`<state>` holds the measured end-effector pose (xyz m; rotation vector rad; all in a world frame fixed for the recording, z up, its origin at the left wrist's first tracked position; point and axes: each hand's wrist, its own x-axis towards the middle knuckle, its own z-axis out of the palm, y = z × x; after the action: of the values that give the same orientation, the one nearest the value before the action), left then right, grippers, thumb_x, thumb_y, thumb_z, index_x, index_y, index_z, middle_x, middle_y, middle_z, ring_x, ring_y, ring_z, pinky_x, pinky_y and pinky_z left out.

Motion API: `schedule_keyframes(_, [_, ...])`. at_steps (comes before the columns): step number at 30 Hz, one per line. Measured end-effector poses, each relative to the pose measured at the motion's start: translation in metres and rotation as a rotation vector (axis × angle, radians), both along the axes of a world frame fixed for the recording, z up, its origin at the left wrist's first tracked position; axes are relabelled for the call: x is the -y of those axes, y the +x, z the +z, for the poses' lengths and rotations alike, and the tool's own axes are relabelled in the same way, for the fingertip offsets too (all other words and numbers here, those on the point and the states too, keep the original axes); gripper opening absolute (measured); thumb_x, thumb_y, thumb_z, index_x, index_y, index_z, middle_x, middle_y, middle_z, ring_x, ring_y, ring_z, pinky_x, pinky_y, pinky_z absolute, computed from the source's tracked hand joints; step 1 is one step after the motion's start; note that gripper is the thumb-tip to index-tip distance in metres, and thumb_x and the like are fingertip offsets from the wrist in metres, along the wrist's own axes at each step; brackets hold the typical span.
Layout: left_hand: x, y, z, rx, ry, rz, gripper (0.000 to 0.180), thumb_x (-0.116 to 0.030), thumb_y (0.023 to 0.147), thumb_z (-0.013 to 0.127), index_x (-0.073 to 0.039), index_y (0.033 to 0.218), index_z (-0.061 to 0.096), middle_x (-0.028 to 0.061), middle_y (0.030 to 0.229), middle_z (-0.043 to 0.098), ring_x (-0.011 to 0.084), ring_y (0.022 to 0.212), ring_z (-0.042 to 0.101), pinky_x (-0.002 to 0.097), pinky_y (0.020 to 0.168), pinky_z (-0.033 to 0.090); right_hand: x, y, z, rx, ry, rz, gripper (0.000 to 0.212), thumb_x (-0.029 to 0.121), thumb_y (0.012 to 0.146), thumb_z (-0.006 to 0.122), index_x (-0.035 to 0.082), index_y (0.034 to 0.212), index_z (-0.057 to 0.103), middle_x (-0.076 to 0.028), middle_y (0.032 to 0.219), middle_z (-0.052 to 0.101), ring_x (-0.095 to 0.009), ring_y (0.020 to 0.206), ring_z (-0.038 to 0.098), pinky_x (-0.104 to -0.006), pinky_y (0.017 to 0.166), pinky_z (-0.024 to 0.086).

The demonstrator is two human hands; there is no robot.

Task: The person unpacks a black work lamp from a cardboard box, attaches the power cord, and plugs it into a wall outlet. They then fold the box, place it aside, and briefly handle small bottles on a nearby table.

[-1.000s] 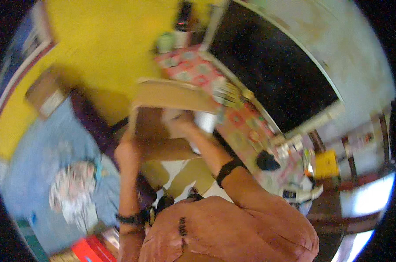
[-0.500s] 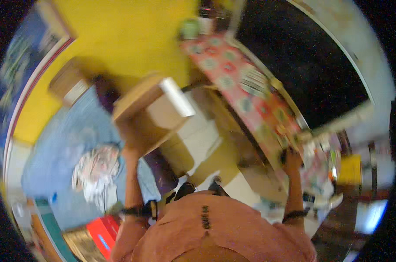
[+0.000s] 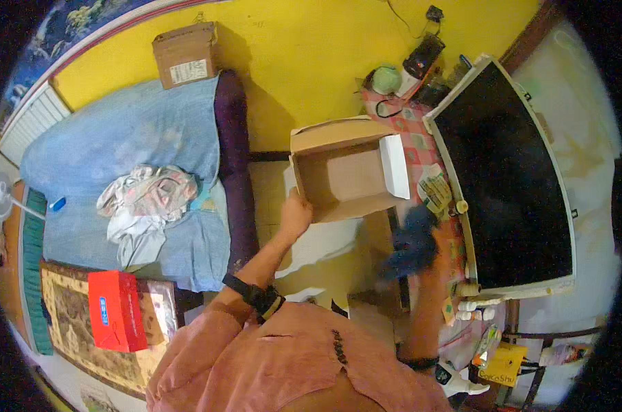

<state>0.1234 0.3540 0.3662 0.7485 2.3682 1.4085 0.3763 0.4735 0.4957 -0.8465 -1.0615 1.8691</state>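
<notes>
Against left hand (image 3: 296,214), cardboard box (image 3: 348,173)

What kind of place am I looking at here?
Probably a lived-in room of a home: a blue cover over what looks like a sofa or bed, crumpled cloth on it, and a pink checked tablecloth.

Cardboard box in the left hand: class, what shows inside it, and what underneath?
Inside the cardboard box, brown walls and bottom show, no contents visible. Whatever lies directly underneath is covered by the box.
</notes>
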Motion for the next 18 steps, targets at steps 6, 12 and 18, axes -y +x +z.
schedule_keyframes(6, [-0.009, 0.048, 0.008, -0.065, 0.182, -0.071, 0.034, -0.003, 0.072, 0.049, 0.005, 0.103, 0.036, 0.0292, 0.079, 0.056, 0.0471, 0.074, 0.055, 0.0496, 0.066, 0.045, -0.059, -0.149, -0.082, -0.205, -0.515, -0.258, 0.026, 0.021, 0.088, 0.047, 0.006, 0.107, 0.056, -0.008, 0.102, 0.060, -0.018, 0.092, 0.056, -0.0306, 0.071, 0.050])
schedule_keyframes(12, [-0.002, 0.068, 0.019, 0.034, 0.312, -0.223, 0.050, -0.003, 0.071, 0.047, 0.005, 0.117, 0.030, 0.0277, 0.080, 0.057, 0.0450, 0.074, 0.056, 0.0471, 0.066, 0.046, -0.146, -0.160, -0.104, -0.442, -0.398, -0.500, 0.023, 0.018, 0.085, 0.038, 0.006, 0.089, 0.057, -0.008, 0.087, 0.062, -0.024, 0.077, 0.060, -0.0384, 0.069, 0.051])
schedule_keyframes(18, [0.001, 0.070, 0.019, -0.068, 0.248, -0.377, 0.067, -0.003, 0.072, 0.047, 0.004, 0.131, 0.017, 0.0259, 0.075, 0.056, 0.0437, 0.069, 0.056, 0.0455, 0.063, 0.047, -0.170, -0.160, -0.103, -0.293, -0.348, -0.453, 0.033, 0.013, 0.081, 0.051, 0.001, 0.111, 0.051, -0.010, 0.106, 0.057, -0.025, 0.090, 0.058, -0.0406, 0.079, 0.049])
